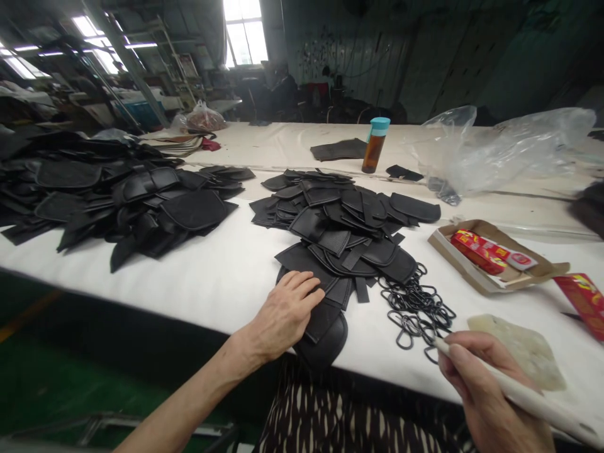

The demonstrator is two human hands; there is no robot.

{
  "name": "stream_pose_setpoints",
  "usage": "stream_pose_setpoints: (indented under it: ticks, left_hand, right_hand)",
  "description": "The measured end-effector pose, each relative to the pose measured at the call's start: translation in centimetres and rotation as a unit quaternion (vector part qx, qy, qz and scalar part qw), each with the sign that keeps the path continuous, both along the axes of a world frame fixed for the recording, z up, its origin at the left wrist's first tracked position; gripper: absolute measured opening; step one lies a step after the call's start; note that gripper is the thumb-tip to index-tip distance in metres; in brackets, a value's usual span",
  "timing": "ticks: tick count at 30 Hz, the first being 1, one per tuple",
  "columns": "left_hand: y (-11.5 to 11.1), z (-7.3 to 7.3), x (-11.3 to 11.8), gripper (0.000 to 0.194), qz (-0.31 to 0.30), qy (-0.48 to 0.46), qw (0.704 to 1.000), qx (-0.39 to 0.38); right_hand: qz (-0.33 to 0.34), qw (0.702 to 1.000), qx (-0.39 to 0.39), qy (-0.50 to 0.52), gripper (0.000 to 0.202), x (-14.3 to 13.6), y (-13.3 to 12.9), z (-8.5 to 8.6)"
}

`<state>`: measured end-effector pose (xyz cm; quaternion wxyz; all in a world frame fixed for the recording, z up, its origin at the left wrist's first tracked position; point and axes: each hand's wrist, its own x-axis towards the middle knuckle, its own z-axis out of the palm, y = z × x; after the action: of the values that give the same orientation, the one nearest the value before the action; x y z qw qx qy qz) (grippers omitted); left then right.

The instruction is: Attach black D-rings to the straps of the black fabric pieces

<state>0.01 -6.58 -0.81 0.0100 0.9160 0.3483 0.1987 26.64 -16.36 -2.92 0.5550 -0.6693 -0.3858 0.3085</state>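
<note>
My left hand (pixel 292 308) lies flat on black leather pieces at the table's front edge, its fingers stretched out. Under and beside it is a round-ended black leather piece (pixel 328 343) with stitched edges. My right hand (pixel 486 384) is closed around a long off-white tool handle (pixel 523 393); the tool's kind cannot be made out. Its narrow end points at a heap of black metal rings (pixel 418 305), next to my fingers. Behind my left hand rises a loose pile of similar black leather pieces (pixel 330 220).
A larger heap of black pieces (pixel 141 195) covers the left. To the right are an open cardboard box (pixel 453 264) with red packets, a yellowish slab (pixel 519 349) and a red packet (pixel 582 302). Farther back stand a bottle (pixel 375 146) and clear plastic bags (pixel 514 151).
</note>
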Motion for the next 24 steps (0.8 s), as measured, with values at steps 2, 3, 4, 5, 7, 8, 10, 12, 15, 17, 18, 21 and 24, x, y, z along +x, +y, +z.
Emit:
stream_pose_setpoints:
  ticks: [2, 3, 4, 5, 7, 8, 10, 12, 15, 17, 18, 21, 24]
  left_hand:
    - [-1.4, 0.1, 0.1, 0.029, -0.004, 0.015, 1.0, 0.014]
    - [-2.3, -0.1, 0.3, 0.027, -0.012, 0.018, 1.0, 0.011]
    - [-3.4, -0.5, 0.5, 0.027, -0.024, 0.028, 0.999, 0.003]
    - [-4.4, -1.0, 0.8, 0.032, -0.037, 0.047, 0.998, -0.003]
    - [-6.2, -2.3, 1.2, 0.041, -0.04, 0.106, 0.994, 0.003]
    - [-6.8, -3.0, 1.3, 0.043, -0.034, 0.134, 0.99, 0.019]
    - [-7.3, -4.0, 1.2, 0.045, -0.025, 0.165, 0.984, 0.058]
    - [-7.2, -4.1, 0.9, 0.044, -0.033, 0.166, 0.982, 0.089]
    - [-6.8, -3.1, 0.7, 0.037, -0.057, 0.106, 0.986, 0.114]
    - [-6.8, -2.3, 1.0, 0.033, -0.068, 0.035, 0.988, 0.132]
    - [-6.9, -2.1, 1.4, 0.031, -0.071, 0.0, 0.988, 0.14]
    - [-7.6, -2.2, 3.0, 0.03, -0.083, -0.074, 0.981, 0.157]
    - [-8.3, -3.1, 5.0, 0.032, -0.1, -0.104, 0.976, 0.162]
  right_hand:
    - [-0.003, 1.0, -0.005, 0.002, 0.028, -0.2, -0.3, 0.1]
    - [-0.004, 1.0, -0.009, 0.005, 0.028, -0.3, -0.4, 0.2]
    - [-0.005, 1.0, -0.011, 0.009, 0.028, -0.4, -0.5, 0.2]
    - [-0.006, 1.0, -0.014, 0.014, 0.028, -0.5, -0.5, 0.2]
    - [-0.01, 1.0, -0.016, 0.022, 0.029, -0.5, -0.5, 0.3]
    - [-0.01, 1.0, -0.018, 0.024, 0.029, -0.5, -0.5, 0.4]
    - [-0.003, 1.0, -0.016, 0.023, 0.029, -0.6, -0.4, 0.6]
    - [0.009, 1.0, -0.011, 0.02, 0.028, -1.0, -0.5, 0.8]
    - [0.026, 1.0, -0.008, 0.009, 0.026, -1.7, -0.9, 0.7]
    - [0.033, 0.999, -0.001, -0.021, 0.024, -2.2, -1.1, 0.3]
    - [0.041, 0.998, 0.01, -0.05, 0.022, -2.5, -1.3, 0.0]
    - [0.082, 0.979, 0.06, -0.176, 0.022, -3.0, -1.5, -0.6]
    - [0.147, 0.959, 0.071, -0.233, 0.02, -3.4, -1.5, -0.2]
